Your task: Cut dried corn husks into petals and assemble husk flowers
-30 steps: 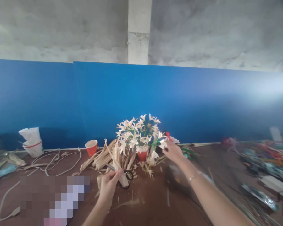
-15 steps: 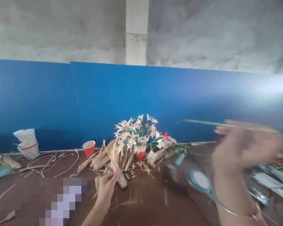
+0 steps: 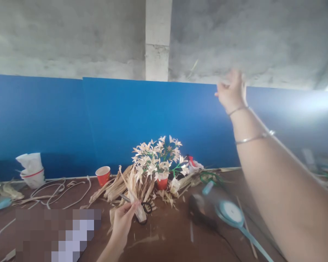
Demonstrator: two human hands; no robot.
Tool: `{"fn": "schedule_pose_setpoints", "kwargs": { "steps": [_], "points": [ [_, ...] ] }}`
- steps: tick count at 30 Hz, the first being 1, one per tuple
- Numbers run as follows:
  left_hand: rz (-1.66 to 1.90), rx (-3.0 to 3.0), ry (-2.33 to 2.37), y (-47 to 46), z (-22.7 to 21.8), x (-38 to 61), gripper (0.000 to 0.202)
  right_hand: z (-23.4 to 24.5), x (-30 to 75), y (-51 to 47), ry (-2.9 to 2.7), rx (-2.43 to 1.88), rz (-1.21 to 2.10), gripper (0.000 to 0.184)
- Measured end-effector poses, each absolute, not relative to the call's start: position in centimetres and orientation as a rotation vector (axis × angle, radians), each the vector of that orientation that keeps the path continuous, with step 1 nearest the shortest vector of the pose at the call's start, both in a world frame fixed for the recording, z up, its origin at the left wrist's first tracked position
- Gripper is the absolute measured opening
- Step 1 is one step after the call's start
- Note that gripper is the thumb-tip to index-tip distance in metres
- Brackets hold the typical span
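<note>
1. Pale, papery strip of dried husk (image 3: 138, 211) is pinched by the left hand (image 3: 123, 218) over the brown tabletop (image 3: 175, 236); grip clamped on it.
2. Black-handled metal scissors (image 3: 147, 212) are partly covered by the strip; whether they too are held cannot be told.
3. Right hand (image 3: 232, 91) is raised across the top edge of the smooth blue panel (image 3: 142, 109); fingers blurred, grip apart.
4. Thin yellowish-green sliver (image 3: 194, 67) is seen mid-air, clear of the right hand.
5. Cream, star-petalled flowers with green stems (image 3: 153, 160) are stood in a red paper cup (image 3: 162, 184), beside heaped tan husks (image 3: 120, 186).
</note>
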State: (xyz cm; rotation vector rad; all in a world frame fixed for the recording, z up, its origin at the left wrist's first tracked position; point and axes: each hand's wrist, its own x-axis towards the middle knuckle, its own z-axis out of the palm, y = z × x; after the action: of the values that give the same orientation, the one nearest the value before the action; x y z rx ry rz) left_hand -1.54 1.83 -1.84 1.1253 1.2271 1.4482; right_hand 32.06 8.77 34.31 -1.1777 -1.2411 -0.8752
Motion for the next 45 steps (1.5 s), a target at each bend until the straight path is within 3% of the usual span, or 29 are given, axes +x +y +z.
{"fn": "schedule_pose_setpoints", "kwargs": {
  "steps": [4,6,10,14,19,28,34,39,45],
  "points": [
    [1.458,1.098,1.244,1.3,-0.9,-1.2,0.038,25.0,32.6,8.7,-1.449,-1.562,-0.500,0.037],
    [1.466,1.082,1.232,1.1,-0.5,-0.9,0.040,18.9,33.1,8.4,-1.617,-1.888,-0.282,0.033],
    [1.472,1.093,1.295,0.8,-0.1,-0.7,0.041,9.3,33.3,8.5,-1.880,-2.051,-0.087,0.017],
    [1.480,1.089,1.298,0.7,0.0,-0.8,0.043,4.1,32.7,9.0,-2.150,-2.065,-0.002,0.017],
    [1.477,1.054,1.289,0.8,0.0,-0.9,0.041,1.3,32.2,9.5,-2.339,-1.958,-0.099,0.035],
    [1.529,1.041,1.257,1.7,-1.5,-1.0,0.041,2.5,33.1,9.8,-2.282,-1.708,-0.205,0.019],
    [1.456,1.039,1.244,1.9,-1.6,-1.1,0.039,5.2,35.2,8.3,-1.842,-1.609,-0.294,0.023],
    [1.481,1.051,1.247,1.3,-0.7,-0.9,0.036,11.7,33.8,4.7,-1.137,-1.086,-0.216,0.024],
    [1.502,1.053,1.234,1.0,-0.3,-0.8,0.032,21.3,30.2,-1.1,-0.939,-0.625,-0.672,0.017]
  ]
}}
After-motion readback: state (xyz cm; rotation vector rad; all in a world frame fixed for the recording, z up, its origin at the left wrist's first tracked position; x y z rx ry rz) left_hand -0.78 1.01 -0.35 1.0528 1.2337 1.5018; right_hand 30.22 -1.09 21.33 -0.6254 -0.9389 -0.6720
